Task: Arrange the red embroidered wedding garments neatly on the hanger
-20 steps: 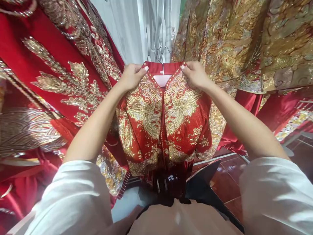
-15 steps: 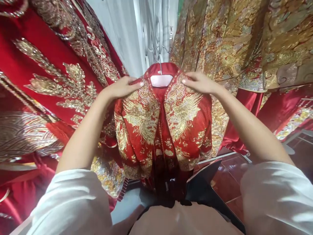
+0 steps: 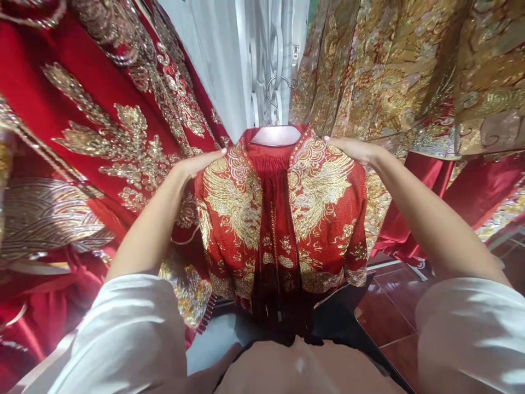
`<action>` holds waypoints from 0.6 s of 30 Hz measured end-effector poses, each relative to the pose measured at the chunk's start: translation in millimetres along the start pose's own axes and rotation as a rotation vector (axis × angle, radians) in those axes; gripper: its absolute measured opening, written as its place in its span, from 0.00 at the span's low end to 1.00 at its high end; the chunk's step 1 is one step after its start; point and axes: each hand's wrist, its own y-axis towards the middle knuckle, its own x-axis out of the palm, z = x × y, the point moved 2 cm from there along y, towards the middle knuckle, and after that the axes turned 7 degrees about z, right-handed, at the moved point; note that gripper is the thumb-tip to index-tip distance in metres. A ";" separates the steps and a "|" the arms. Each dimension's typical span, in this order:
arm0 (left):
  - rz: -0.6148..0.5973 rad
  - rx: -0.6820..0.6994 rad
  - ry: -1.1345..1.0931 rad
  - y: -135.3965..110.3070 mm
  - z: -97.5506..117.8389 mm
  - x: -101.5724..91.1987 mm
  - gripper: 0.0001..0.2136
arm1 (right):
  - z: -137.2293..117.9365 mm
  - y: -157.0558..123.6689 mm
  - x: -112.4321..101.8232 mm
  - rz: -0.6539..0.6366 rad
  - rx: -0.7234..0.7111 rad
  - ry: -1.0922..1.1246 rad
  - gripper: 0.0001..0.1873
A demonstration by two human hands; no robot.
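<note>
2 hands (image 3: 203, 163) (image 3: 356, 150) slid outward along the jacket (image 3: 303, 205), hanging vertically, collar up; grip unclear.

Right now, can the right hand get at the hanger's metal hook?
Probably yes: the right hand is at the red jacket, below and to one side of the metal hook, with nothing visibly between; depth is hard to judge.

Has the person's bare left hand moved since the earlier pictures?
Yes, the left hand moved left and down relative to the silver metal hanger hook.
</note>
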 end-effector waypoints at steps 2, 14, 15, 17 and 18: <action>0.043 0.043 0.017 -4.2 1.8 1.3 0.22 | 4.1 -0.6 1.4 0.001 0.020 0.053 0.28; 0.910 0.492 0.480 -83.2 19.5 39.8 0.17 | -12.3 -77.3 37.4 0.559 -0.109 -0.551 0.21; 1.038 0.543 0.565 -101.4 6.2 61.8 0.15 | -6.6 -101.8 60.1 0.602 -0.050 -0.581 0.20; 1.071 0.604 0.688 -130.1 -25.6 116.5 0.11 | 6.9 -147.6 117.6 0.502 0.052 -0.606 0.17; 1.033 0.543 0.720 -139.5 -42.8 143.7 0.13 | 14.2 -167.5 145.6 0.476 0.127 -0.603 0.18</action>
